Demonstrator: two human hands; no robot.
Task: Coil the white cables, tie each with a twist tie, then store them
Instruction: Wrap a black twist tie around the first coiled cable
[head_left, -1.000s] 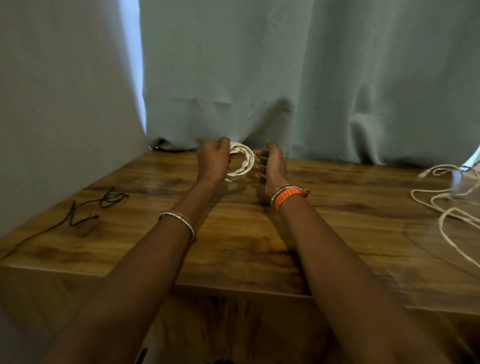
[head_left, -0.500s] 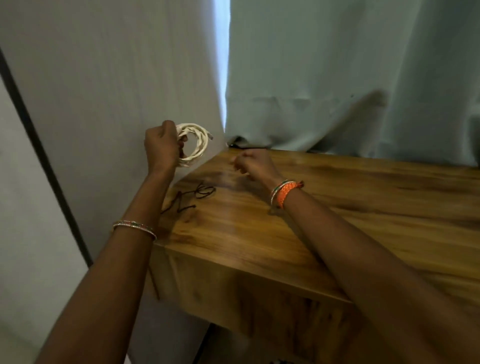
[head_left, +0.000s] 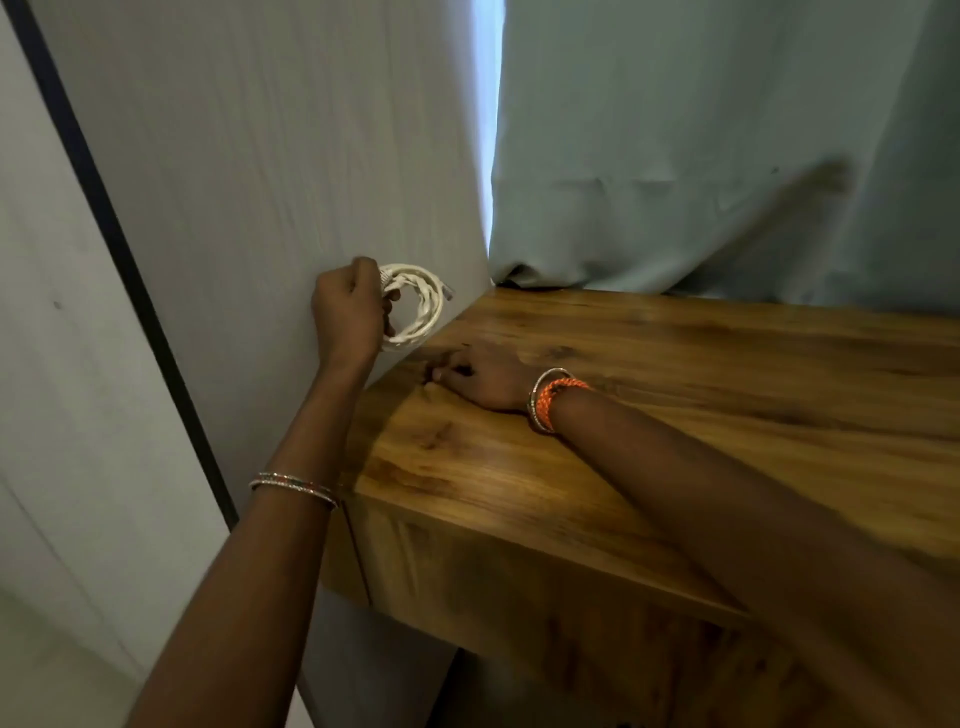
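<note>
While the right hand (head_left: 480, 376) lies on the table (head_left: 675, 374), grip unclear, white coil (head_left: 423, 306) in clenched left hand (head_left: 345, 309)

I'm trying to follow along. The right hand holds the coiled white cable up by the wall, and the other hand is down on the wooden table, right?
Not quite: the head view shows the left hand holding the coiled white cable up by the wall. The right hand is the one down on the wooden table.

Coiled cable (head_left: 415, 306) left of table (head_left: 675, 415) (off its edge), curtain (head_left: 727, 156) behind table
</note>
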